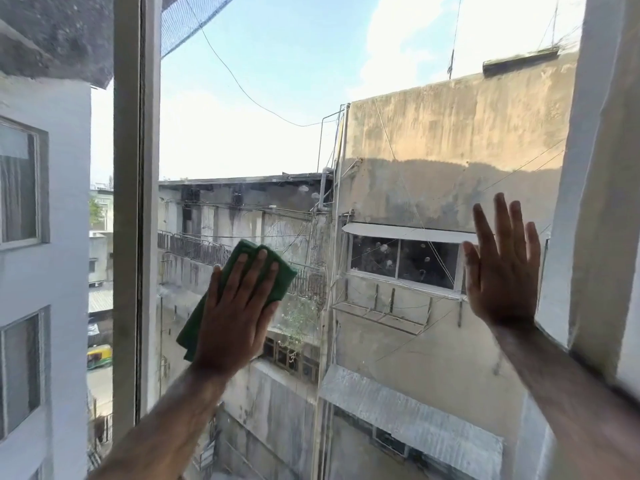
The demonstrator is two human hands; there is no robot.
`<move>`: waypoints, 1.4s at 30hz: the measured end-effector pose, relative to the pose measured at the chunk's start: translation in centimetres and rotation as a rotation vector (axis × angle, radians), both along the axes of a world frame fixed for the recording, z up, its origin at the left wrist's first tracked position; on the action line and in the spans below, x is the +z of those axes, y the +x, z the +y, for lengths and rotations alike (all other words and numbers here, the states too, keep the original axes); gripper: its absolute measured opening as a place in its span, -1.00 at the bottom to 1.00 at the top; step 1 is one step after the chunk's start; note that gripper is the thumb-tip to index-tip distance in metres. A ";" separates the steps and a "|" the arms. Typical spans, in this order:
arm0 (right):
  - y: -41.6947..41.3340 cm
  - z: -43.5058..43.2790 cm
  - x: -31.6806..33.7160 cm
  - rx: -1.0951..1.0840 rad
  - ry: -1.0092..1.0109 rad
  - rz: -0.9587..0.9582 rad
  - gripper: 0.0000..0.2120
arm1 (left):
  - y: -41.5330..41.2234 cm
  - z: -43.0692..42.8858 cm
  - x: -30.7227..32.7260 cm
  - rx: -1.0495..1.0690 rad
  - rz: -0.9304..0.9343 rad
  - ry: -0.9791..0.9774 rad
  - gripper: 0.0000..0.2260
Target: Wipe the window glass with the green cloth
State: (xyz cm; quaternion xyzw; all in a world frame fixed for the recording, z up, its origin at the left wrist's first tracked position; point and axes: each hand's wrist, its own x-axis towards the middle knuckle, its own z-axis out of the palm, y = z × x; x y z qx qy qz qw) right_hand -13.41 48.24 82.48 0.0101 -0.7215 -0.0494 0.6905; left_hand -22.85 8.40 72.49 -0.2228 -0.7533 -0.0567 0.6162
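The window glass (381, 174) fills the middle of the view, with faint smudges and spots over it. A folded green cloth (282, 275) lies flat against the lower left part of the pane. My left hand (239, 306) presses on the cloth with its fingers spread, palm toward the glass. Parts of the cloth stick out above the fingertips and to the lower left of the palm. My right hand (502, 268) rests flat and open on the glass near the right frame, holding nothing.
A pale vertical window frame (136, 220) stands just left of the cloth. A white wall or frame edge (595, 202) bounds the pane on the right. Through the glass are weathered buildings, wires and sky.
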 end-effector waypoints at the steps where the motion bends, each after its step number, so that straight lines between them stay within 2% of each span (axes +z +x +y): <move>1: 0.0 0.0 0.0 -0.005 -0.002 -0.001 -0.46 | -0.3 -0.9 0.1 0.007 -0.006 0.060 -0.46; 3: -0.1 -0.2 0.1 -0.008 -0.012 0.000 -0.45 | -0.5 -1.0 2.5 0.006 -0.035 0.248 -0.46; 6: 0.0 -0.4 -0.1 -0.008 -0.008 -0.006 -0.45 | -0.3 1.7 9.5 -0.012 -0.040 0.563 -0.47; 8: 0.0 -0.4 -0.1 -0.013 -0.010 -0.005 -0.45 | 0.1 4.7 14.4 -0.023 0.003 0.645 -0.49; 9: 0.0 -0.3 0.0 -0.015 -0.010 -0.004 -0.46 | 0.6 6.6 16.1 -0.023 0.039 0.626 -0.50; 11: 0.1 -0.2 0.0 -0.016 -0.006 -0.006 -0.46 | 1.8 11.2 17.0 -0.057 0.117 0.467 -0.52; 15: 0.1 -0.1 0.2 -0.012 -0.001 -0.002 -0.46 | 3.7 16.6 11.1 -0.160 0.085 0.019 -0.50; 18: 0.1 -0.1 0.1 -0.008 -0.002 0.002 -0.46 | 3.2 13.9 5.9 -0.135 0.044 -0.092 -0.48; 20: 0.1 -0.2 0.1 -0.008 -0.006 0.005 -0.46 | 2.5 10.5 4.0 -0.098 0.037 -0.076 -0.48; 22: 0.1 -0.3 0.1 -0.009 -0.009 0.009 -0.46 | 1.5 7.3 4.7 -0.076 0.023 0.064 -0.47; 25: 0.2 -0.6 0.0 -0.009 -0.010 0.010 -0.47 | 0.3 5.2 10.2 -0.012 -0.016 0.412 -0.47; 27: 0.2 -0.8 -0.2 -0.007 -0.006 0.022 -0.47 | 0.6 5.9 14.1 0.000 -0.047 0.648 -0.48; 29: 0.2 -0.7 -0.2 -0.020 0.000 0.038 -0.48 | 1.3 8.7 16.6 0.016 -0.056 0.770 -0.46; 31: 0.2 -0.5 0.1 -0.026 0.009 0.046 -0.48 | 2.7 13.2 17.4 0.004 -0.007 0.652 -0.45; 34: 0.3 -0.2 0.4 -0.012 0.007 0.031 -0.48 | 5.0 20.9 14.3 -0.116 0.023 0.161 -0.45; 36: 0.4 0.0 0.3 0.000 0.000 0.021 -0.50 | 5.9 23.2 10.2 -0.160 0.001 -0.059 -0.45; 40: 0.4 0.0 0.3 -0.001 -0.023 0.015 -0.51 | 5.3 19.7 1.7 -0.111 -0.001 -0.230 -0.43; 42: 0.5 -0.2 0.2 0.007 -0.029 0.012 -0.51 | 4.5 16.5 -0.4 -0.079 0.005 -0.286 -0.45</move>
